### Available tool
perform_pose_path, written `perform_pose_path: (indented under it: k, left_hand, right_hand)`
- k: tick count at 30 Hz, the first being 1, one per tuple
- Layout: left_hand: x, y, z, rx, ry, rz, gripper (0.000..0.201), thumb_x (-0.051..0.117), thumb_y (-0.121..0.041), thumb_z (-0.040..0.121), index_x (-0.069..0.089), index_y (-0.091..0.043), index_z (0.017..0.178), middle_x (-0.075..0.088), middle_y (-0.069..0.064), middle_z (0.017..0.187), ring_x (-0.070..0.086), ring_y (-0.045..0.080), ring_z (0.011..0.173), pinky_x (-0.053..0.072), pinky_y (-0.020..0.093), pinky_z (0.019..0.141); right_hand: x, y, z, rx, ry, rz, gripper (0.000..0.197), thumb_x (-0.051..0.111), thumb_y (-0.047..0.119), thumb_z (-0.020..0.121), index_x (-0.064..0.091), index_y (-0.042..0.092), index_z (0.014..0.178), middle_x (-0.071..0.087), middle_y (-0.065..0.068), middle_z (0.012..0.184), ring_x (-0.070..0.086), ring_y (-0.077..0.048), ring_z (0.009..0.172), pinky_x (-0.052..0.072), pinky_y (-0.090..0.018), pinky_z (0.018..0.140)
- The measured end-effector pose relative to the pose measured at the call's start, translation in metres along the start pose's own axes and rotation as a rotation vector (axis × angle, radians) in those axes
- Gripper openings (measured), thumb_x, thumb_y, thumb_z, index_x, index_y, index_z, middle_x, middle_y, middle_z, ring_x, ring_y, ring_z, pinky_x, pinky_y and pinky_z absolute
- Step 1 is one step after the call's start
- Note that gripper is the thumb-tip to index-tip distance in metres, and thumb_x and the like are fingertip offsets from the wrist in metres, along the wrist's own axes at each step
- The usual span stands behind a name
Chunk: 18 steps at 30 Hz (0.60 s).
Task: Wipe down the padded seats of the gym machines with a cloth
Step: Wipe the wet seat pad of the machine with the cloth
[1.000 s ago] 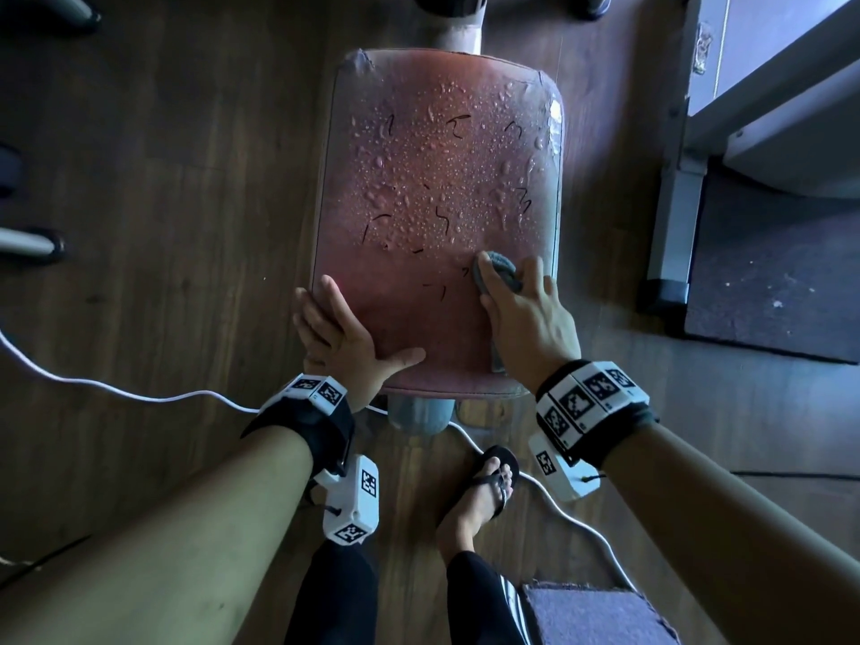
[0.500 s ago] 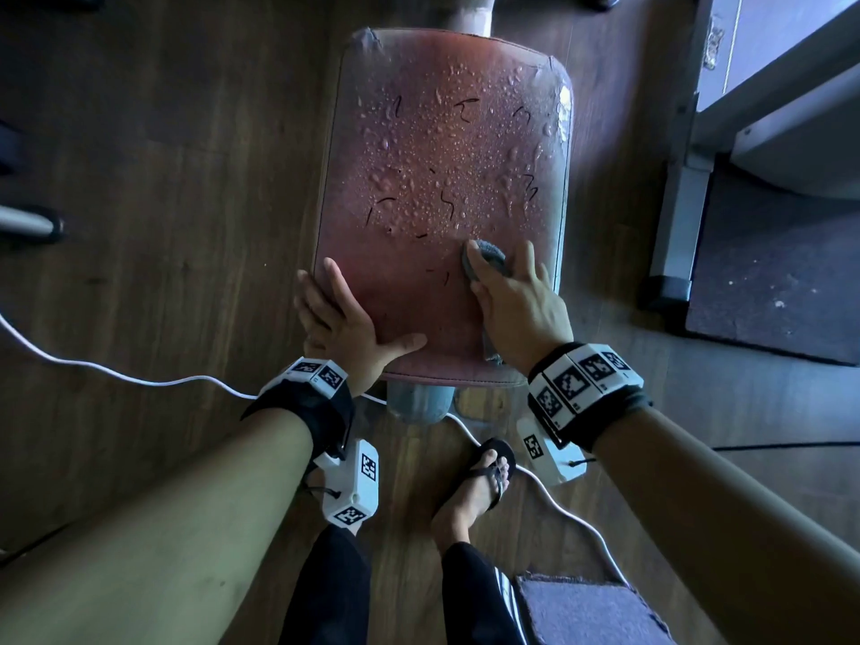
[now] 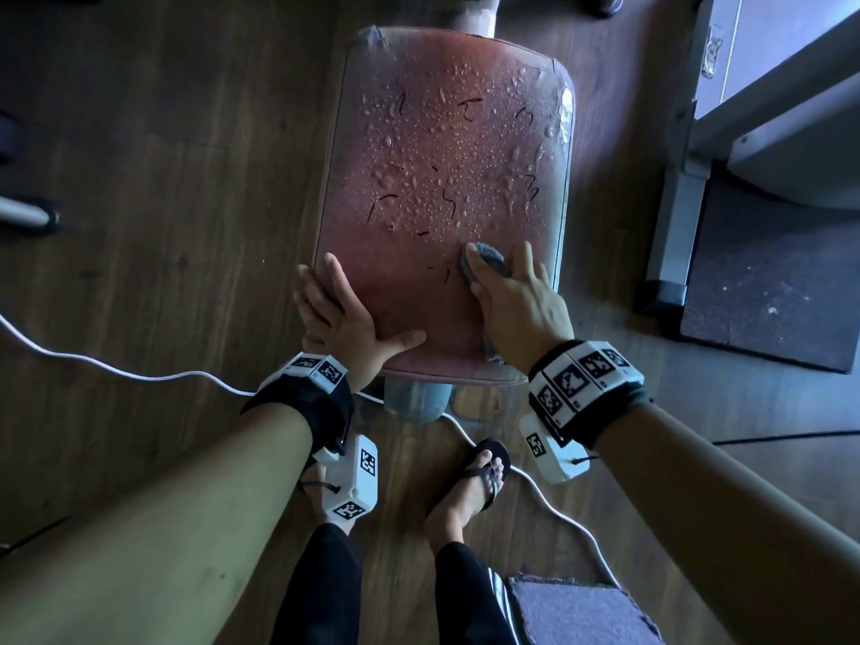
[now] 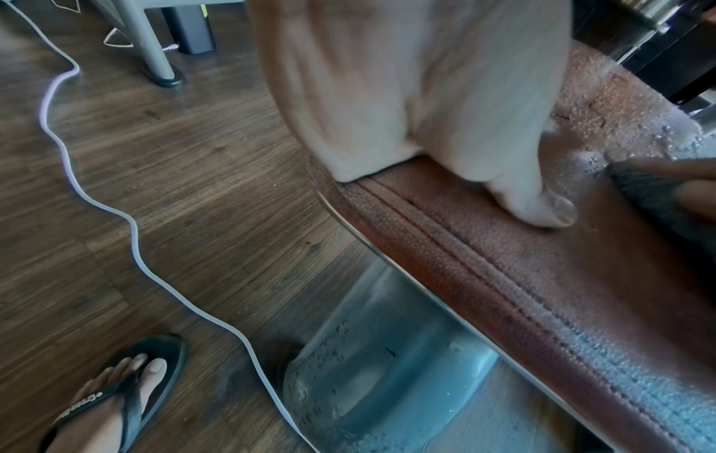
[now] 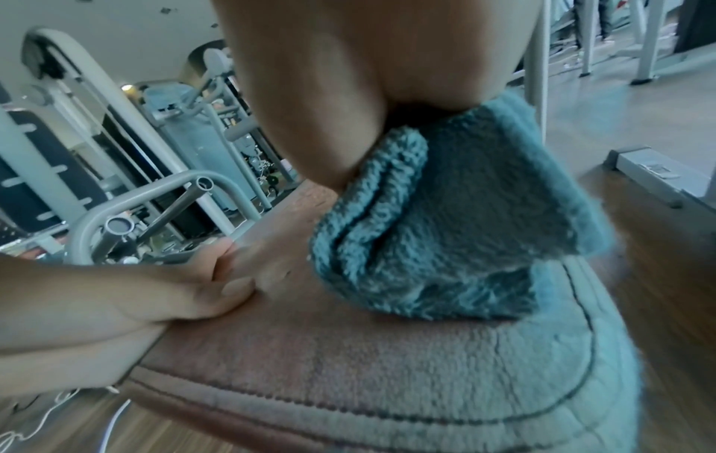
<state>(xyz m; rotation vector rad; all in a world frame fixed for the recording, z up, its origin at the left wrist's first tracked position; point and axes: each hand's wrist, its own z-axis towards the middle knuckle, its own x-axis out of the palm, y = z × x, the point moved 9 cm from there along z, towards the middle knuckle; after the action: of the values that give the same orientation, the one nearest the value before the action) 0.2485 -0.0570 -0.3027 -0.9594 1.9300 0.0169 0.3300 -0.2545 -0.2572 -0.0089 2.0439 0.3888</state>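
A red-brown padded seat (image 3: 442,155) is beaded with water drops over its far half, and its near part looks dull and dry. My right hand (image 3: 516,304) presses a folded grey-teal cloth (image 3: 488,263) flat onto the seat's near right area, fingers stretched over it. The right wrist view shows the cloth (image 5: 445,230) bunched under my palm on the seat (image 5: 348,352). My left hand (image 3: 339,314) rests on the near left corner, its thumb (image 4: 542,208) lying on the top and its fingers along the side edge.
A white cable (image 3: 116,370) snakes over the wood floor past the seat post (image 3: 414,402). A grey machine frame (image 3: 675,225) and a dark mat (image 3: 782,272) stand at the right. My sandalled foot (image 3: 474,486) and a grey rug (image 3: 572,612) are below the seat.
My right hand has slid the cloth slightly to the left on the seat. The left hand keeps its place on the near left corner.
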Motion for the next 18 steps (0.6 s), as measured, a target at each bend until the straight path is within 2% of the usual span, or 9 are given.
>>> perform_pose_path:
  k: [7, 11, 14, 18]
  left_hand:
    - [0.004, 0.005, 0.003, 0.014, 0.015, -0.008, 0.152, 0.066, -0.084, 0.045, -0.026, -0.024, 0.149, -0.025, 0.018, 0.158, -0.008, 0.045, 0.146, 0.013, 0.057, 0.115]
    - [0.005, 0.004, 0.003, 0.012, 0.008, -0.001, 0.152, 0.068, -0.082, 0.046, -0.026, -0.023, 0.15, -0.025, 0.018, 0.158, -0.007, 0.045, 0.146, 0.012, 0.057, 0.116]
    - [0.005, 0.006, 0.004, 0.014, 0.026, -0.023, 0.153, 0.064, -0.085, 0.042, -0.029, -0.026, 0.148, -0.027, 0.017, 0.157, -0.009, 0.045, 0.146, 0.011, 0.057, 0.116]
    - [0.005, 0.007, 0.005, 0.023, 0.041, -0.041, 0.153, 0.051, -0.094, 0.034, -0.03, -0.029, 0.147, -0.027, 0.015, 0.157, -0.009, 0.045, 0.146, 0.013, 0.059, 0.114]
  right_hand:
    - [-0.002, 0.006, -0.003, -0.104, 0.032, -0.108, 0.049, 0.038, 0.037, 0.103, 0.027, 0.035, 0.151, 0.036, -0.015, 0.134, 0.049, -0.037, 0.107, 0.049, -0.045, 0.077]
    - [-0.003, 0.008, 0.007, -0.084, 0.021, -0.024, 0.048, 0.04, 0.038, 0.102, 0.03, 0.037, 0.149, 0.037, -0.013, 0.129, 0.05, -0.037, 0.105, 0.052, -0.045, 0.077]
    - [0.004, 0.015, -0.001, -0.122, 0.03, -0.008, 0.047, 0.041, 0.038, 0.101, 0.033, 0.037, 0.148, 0.038, -0.012, 0.124, 0.05, -0.037, 0.101, 0.054, -0.048, 0.075]
    - [0.013, 0.016, -0.025, -0.181, 0.039, -0.058, 0.048, 0.045, 0.035, 0.101, 0.035, 0.036, 0.148, 0.04, -0.013, 0.122, 0.051, -0.035, 0.097, 0.056, -0.048, 0.068]
